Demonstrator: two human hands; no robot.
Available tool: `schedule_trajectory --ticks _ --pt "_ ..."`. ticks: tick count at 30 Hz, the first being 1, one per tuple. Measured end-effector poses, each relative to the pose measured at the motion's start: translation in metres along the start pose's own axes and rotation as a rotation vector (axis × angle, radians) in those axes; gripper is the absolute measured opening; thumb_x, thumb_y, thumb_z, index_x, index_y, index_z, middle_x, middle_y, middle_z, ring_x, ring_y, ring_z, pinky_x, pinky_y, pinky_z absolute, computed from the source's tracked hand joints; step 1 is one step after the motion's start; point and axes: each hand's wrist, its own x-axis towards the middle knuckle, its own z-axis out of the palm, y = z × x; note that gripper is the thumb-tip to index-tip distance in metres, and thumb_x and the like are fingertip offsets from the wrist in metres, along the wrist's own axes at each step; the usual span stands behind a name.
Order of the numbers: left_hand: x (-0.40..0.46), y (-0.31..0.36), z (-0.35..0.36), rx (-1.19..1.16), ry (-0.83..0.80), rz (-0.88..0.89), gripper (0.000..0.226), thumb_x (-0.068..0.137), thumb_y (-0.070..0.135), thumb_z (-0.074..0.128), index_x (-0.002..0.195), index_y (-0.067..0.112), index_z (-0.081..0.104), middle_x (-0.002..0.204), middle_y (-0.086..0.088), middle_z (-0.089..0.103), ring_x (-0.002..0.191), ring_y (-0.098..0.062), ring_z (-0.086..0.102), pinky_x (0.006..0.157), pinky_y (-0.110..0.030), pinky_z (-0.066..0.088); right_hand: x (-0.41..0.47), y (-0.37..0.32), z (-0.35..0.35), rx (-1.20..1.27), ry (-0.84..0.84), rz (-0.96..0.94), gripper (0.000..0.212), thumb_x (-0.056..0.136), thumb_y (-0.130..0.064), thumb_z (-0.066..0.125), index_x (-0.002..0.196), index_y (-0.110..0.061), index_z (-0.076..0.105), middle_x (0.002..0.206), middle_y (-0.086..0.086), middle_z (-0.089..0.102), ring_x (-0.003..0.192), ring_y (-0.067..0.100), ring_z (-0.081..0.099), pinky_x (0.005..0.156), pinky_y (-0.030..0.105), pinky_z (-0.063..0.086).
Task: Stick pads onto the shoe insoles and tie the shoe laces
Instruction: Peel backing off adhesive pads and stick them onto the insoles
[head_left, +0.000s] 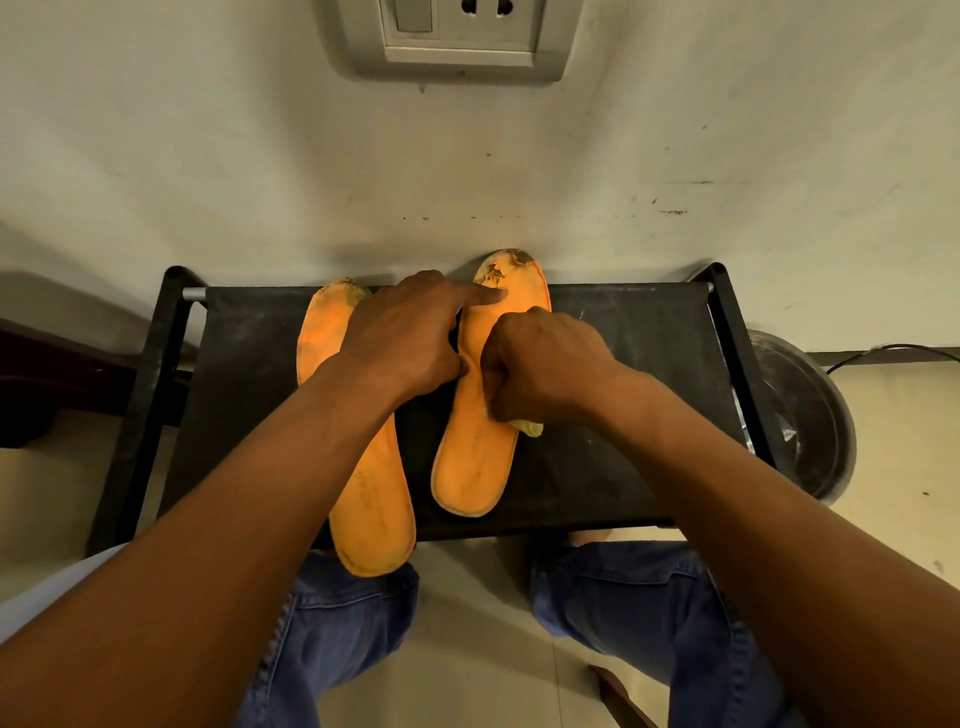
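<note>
Now | left hand (402, 338) forefinger straight, pressing right insole (475, 457) at 12 o'clock; right hand (545, 369) curled, pinching yellow pad (531, 427) | left insole (369, 509) at 9 o'clock; both on desk (623, 415)

Two worn orange insoles (475, 462) (371, 519) side by side

Both hands hide the right insole's (475, 457) middle.

Black fabric rack top (623, 364), two orange insoles (371, 509) lying side by side
</note>
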Motion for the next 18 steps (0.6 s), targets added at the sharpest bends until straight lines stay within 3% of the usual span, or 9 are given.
schedule_trajectory --ticks 4,6,9,13,18 --pt "0.000 -0.002 0.002 -0.043 0.003 0.000 0.081 0.080 0.022 0.079 0.145 0.054 0.045 0.101 0.008 0.048 0.103 -0.024 0.058 0.072 -0.033 0.041 -0.005 -0.014 0.003 0.099 -0.318 -0.148 0.015 0.075 -0.028 0.083 0.087 -0.021 0.077 0.095 -0.002 0.072 0.091 0.017 0.065 0.082 0.042 0.058" --pt "0.000 -0.002 0.002 -0.043 0.009 -0.003 0.078 0.081 0.023 0.078 0.145 0.054 0.045 0.102 0.008 0.051 0.105 -0.024 0.058 0.072 -0.034 0.042 -0.007 -0.020 0.005 0.094 -0.362 -0.167 0.016 0.073 -0.029 0.084 0.084 -0.020 0.077 0.095 -0.002 0.072 0.090 0.017 0.064 0.080 0.043 0.058" --pt "0.000 -0.001 0.002 -0.030 0.006 -0.016 0.082 0.079 0.022 0.079 0.146 0.055 0.044 0.100 0.008 0.052 0.104 -0.023 0.059 0.069 -0.032 0.039 -0.004 -0.013 0.003 0.027 -0.222 -0.080 0.020 0.072 -0.036 0.083 0.087 -0.026 0.072 0.094 -0.004 0.069 0.089 0.018 0.062 0.070 0.035 0.057" --pt "-0.002 0.003 0.001 0.050 0.022 -0.007 0.083 0.079 0.029 0.082 0.148 0.052 0.042 0.118 -0.001 0.059 0.112 -0.026 0.058 0.073 -0.033 0.041 -0.001 0.004 -0.002 -0.041 0.066 0.096 0.021 0.082 -0.034 0.074 0.101 -0.026 0.072 0.097 -0.001 0.067 0.087 0.022 0.064 0.069 0.034 0.055" --pt "-0.006 0.016 -0.005 0.288 0.092 0.024 0.090 0.067 0.051 0.087 0.147 0.043 0.047 0.137 -0.005 0.040 0.128 -0.033 0.035 0.094 -0.046 0.046 0.002 0.013 -0.005 0.015 0.059 0.136 0.016 0.083 -0.033 0.075 0.095 -0.027 0.067 0.095 -0.002 0.064 0.088 0.021 0.063 0.073 0.036 0.058"
